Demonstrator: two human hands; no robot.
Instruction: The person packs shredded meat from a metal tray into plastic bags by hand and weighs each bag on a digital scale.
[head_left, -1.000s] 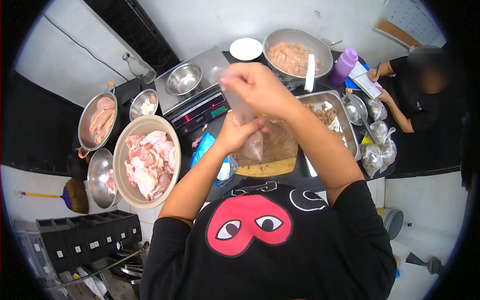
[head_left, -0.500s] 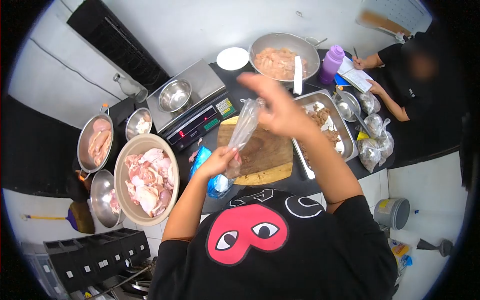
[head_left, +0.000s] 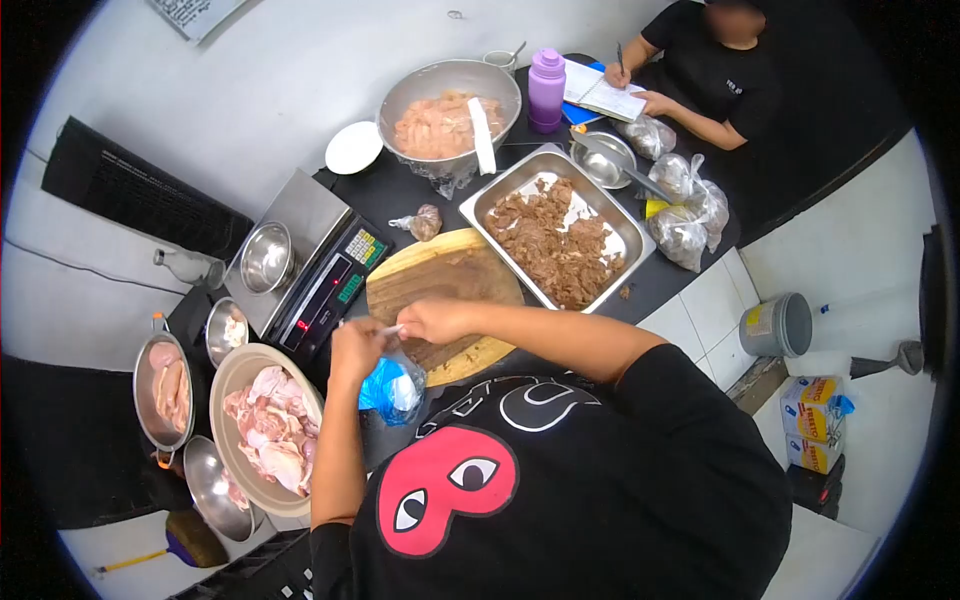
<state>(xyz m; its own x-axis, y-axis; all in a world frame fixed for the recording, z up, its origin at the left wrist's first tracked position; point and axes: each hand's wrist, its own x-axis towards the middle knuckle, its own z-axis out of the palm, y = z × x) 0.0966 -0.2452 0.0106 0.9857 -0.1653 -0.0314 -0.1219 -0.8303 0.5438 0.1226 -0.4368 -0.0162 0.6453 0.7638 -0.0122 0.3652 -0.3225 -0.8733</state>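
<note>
My left hand (head_left: 358, 348) is closed on a clear plastic bag (head_left: 393, 330), most of it hidden by my fingers. Pinching the same bag from the other side is my right hand (head_left: 435, 322), over the near left part of the round wooden board (head_left: 470, 270). Just below my hands lies a blue and clear plastic packet (head_left: 392, 390). Beyond the board's far left edge rests a small knotted bag of brown filling (head_left: 426, 222). A steel tray (head_left: 640, 250) of shredded brown meat (head_left: 545, 225) stands right of the board.
To the left are a digital scale (head_left: 335, 270) carrying a steel bowl (head_left: 267, 257), and a beige basin (head_left: 222, 425) of raw chicken. A large bowl (head_left: 392, 85) of pale meat strips, a purple bottle (head_left: 546, 92) and filled bags (head_left: 690, 225) stand farther back. A person (head_left: 700, 80) writes at back right.
My right hand has come down from its raised, blurred position to meet my left at the plastic bag. The view has shifted, showing more of the meat tray.
</note>
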